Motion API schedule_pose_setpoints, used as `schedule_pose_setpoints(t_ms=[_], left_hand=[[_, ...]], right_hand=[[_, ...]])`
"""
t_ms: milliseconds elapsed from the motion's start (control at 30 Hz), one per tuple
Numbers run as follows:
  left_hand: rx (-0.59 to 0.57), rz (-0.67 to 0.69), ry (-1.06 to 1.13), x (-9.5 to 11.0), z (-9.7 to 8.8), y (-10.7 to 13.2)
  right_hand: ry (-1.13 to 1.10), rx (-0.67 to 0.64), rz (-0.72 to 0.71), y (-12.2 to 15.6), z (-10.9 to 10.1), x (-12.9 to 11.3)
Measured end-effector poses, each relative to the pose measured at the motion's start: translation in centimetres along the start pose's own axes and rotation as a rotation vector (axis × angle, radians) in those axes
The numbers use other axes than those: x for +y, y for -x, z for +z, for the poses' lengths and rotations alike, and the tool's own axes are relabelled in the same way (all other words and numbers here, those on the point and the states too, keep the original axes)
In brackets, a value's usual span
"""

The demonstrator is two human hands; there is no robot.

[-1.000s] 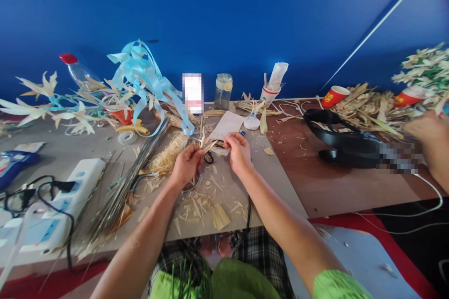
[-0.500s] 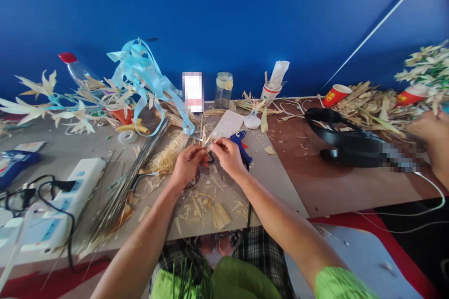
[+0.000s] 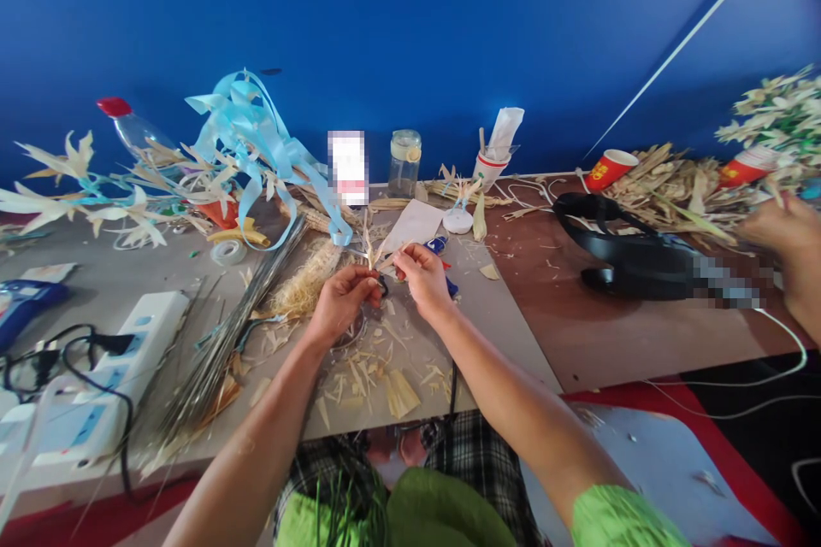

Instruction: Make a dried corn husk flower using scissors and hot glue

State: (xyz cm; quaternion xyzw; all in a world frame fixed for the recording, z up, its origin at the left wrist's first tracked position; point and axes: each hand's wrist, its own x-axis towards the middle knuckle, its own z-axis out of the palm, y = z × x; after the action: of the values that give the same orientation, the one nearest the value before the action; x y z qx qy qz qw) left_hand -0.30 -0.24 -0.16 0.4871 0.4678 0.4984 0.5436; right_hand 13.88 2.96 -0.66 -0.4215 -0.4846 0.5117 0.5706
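Observation:
Over the middle of the table, my left hand (image 3: 346, 297) is closed in a pinch at the base of a small corn husk flower (image 3: 369, 253), whose pale tips point upward. Just to its right, my right hand (image 3: 423, 278) pinches a thin strip of husk (image 3: 387, 261) that reaches toward the flower. A dark loop (image 3: 383, 283) shows between the hands; its kind is unclear. Behind my right hand lies a blue tool (image 3: 437, 245), partly covered. Husk scraps (image 3: 401, 393) are scattered below my hands, and a bundle of thin wires (image 3: 221, 350) lies left of them.
At the left are a white power strip (image 3: 138, 342) with black cords and a blue glue gun (image 3: 29, 303). Light blue ribbon (image 3: 256, 132), a glass jar (image 3: 404, 167) and a paper cup (image 3: 491, 171) stand at the back. Another person's hand (image 3: 786, 231) is at the far right.
My right hand has moved slightly right, away from my left hand, baring more of the husk strip. My left hand stays at the flower's base. The view has shifted a little.

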Motion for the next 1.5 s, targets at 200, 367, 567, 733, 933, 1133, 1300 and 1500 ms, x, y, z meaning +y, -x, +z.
schedule_pose_setpoints(t_ms=[200,367,567,733,933,1133,1300,1500], left_hand=[[-0.033,-0.016,0.001,-0.5,-0.1,0.0],[-0.015,0.016,-0.002,-1.1,-0.3,-0.3],[-0.062,0.026,-0.017,-1.2,-0.1,-0.3],[-0.083,0.03,-0.026,-1.4,-0.3,-0.3],[-0.076,0.031,-0.049,-1.1,-0.2,-0.2],[-0.074,0.023,-0.057,-0.7,-0.1,-0.1],[-0.099,0.022,-0.031,-0.6,-0.1,0.0],[-0.13,0.017,-0.046,0.1,-0.2,0.4]], right_hand=[[-0.151,-0.083,0.038,0.3,0.1,-0.3],[-0.316,-0.192,0.079,0.8,0.3,-1.0],[-0.203,-0.191,-0.015,0.7,0.2,-0.6],[-0.146,-0.184,-0.034,0.5,0.1,-0.2],[-0.192,-0.219,-0.095,0.6,-0.1,-0.4],[-0.235,-0.324,-0.133,0.8,-0.2,-0.9],[-0.24,-0.323,-0.127,0.8,0.0,-1.4],[-0.292,-0.34,-0.046,0.7,-0.2,-1.3]])
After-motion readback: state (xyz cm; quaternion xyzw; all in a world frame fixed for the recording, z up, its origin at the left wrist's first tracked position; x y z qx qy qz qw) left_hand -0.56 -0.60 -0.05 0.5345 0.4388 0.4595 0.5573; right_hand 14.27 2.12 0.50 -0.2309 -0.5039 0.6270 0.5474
